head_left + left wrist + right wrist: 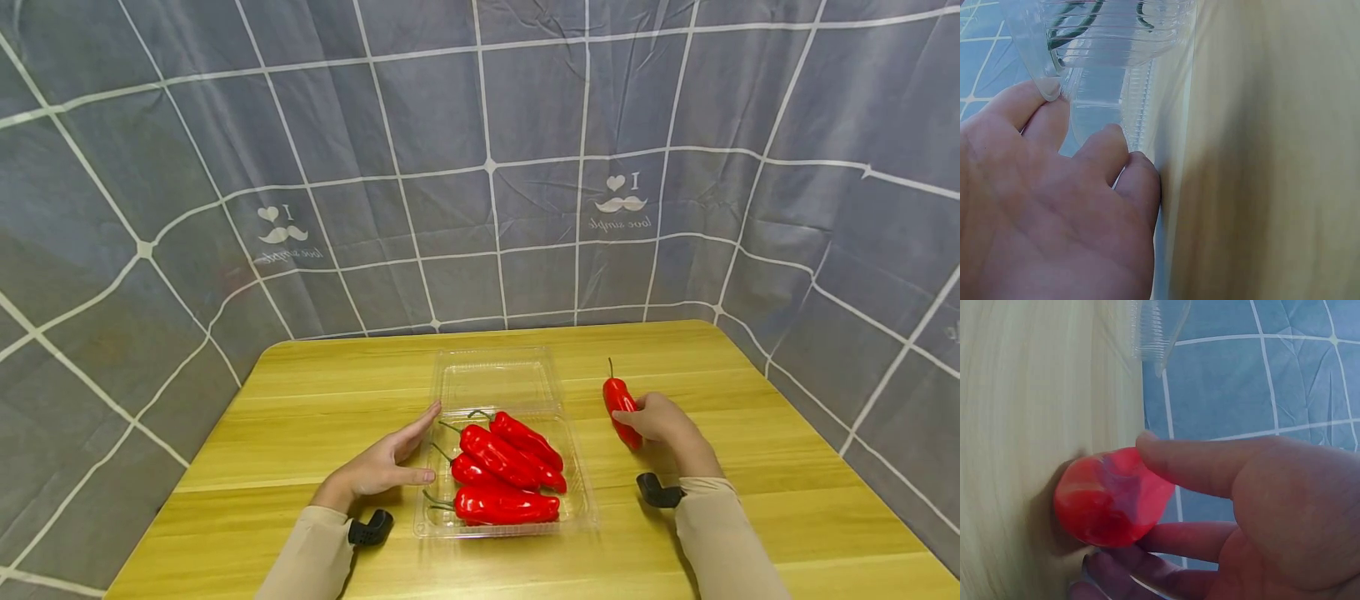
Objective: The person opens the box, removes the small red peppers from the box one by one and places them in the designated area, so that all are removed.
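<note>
A red pepper (619,410) with a thin green stem lies on the table at the right. My right hand (667,427) grips it, thumb on one side and fingers on the other, as the right wrist view shows close up with the pepper (1107,500) by the tabletop. Several more red peppers (498,454) lie in a clear plastic clamshell box (581,500), stems mostly pointing left. Beside the box's left wall, my left hand (378,462) has its fingers extended. In the left wrist view, its fingertips (1110,140) are against the clear plastic.
The box's transparent lid (495,379) is folded back toward the far side of the wooden table (315,417). A grey curtain (540,200) with white grid lines stands behind and at both sides. Black wrist mounts (371,528) sit at both sleeves.
</note>
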A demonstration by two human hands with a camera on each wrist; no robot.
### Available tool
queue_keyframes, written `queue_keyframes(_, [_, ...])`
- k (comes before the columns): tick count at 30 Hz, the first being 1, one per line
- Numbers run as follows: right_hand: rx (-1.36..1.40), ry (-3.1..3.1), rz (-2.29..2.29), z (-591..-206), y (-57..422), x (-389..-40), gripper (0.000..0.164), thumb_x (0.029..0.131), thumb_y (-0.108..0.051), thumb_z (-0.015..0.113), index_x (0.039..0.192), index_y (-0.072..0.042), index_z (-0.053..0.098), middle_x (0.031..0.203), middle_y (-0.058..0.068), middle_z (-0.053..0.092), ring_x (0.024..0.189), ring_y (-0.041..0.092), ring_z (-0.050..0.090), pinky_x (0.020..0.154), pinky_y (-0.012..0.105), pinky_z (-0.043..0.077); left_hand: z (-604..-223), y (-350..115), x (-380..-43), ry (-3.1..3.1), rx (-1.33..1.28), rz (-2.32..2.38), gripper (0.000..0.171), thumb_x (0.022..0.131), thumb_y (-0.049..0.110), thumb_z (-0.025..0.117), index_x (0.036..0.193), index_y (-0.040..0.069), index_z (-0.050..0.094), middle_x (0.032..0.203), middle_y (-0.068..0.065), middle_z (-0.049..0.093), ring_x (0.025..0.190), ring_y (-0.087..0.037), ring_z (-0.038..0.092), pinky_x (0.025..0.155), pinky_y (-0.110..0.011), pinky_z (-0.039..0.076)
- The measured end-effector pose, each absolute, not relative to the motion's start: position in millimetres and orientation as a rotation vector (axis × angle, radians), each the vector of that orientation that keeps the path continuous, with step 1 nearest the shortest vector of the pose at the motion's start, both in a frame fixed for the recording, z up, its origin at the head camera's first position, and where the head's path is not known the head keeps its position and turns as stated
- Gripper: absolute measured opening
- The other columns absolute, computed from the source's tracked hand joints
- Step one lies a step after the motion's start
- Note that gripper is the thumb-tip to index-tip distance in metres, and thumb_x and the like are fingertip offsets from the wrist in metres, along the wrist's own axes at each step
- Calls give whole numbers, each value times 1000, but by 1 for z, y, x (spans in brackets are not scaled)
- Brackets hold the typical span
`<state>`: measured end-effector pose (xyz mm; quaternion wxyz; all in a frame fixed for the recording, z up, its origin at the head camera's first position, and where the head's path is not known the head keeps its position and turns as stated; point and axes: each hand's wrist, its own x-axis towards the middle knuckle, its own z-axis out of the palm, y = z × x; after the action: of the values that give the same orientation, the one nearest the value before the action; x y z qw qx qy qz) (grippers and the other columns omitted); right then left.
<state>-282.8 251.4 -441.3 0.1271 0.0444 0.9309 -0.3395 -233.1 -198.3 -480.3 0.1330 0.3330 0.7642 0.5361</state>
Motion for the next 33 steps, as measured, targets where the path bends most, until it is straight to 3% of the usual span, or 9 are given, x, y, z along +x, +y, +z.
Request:
queue_keyframes(5, [116,2707,-957,-438,254,-284,56,94,-32,68,115,18,54,92,19,60,84,31,54,73,38,48,-480,-197,-234,2221,956,1558,93,94,10,72,161,4,8,168,-10,-1,152,-31,3,115,-16,14])
queue_keyframes(8, [111,2715,-911,-434,257,-285,69,94,-37,67,127,20,48,111,31,59,100,41,54,89,51,50,-480,-197,-234,2223,948,1558,94,94,11,72,162,5,8,168,-9,-1,152,-31,3,116,-17,14])
queue_keyframes(12, [83,2735,-897,-428,259,-286,83,95,-41,66,140,21,36,138,41,44,124,53,45,104,65,39,-480,-196,-235,2225,943,1561,93,94,11,72,162,8,9,168,-8,-1,152,-30,3,116,-17,15])
queue_keyframes(20, [41,2762,-1004,-413,256,-287,89,93,-44,69,150,13,30,147,41,34,132,56,37,107,67,35,-478,-194,-237,2225,938,1567,93,94,11,72,162,5,8,168,-8,-1,152,-31,3,115,-17,15])
queue_keyframes(33, [-238,2833,-1087,-392,242,-283,97,87,-50,76,153,6,32,149,36,37,134,53,38,104,66,40,-478,-191,-239,2236,936,1572,92,94,11,71,162,6,9,168,-8,-1,152,-31,3,116,-17,14])
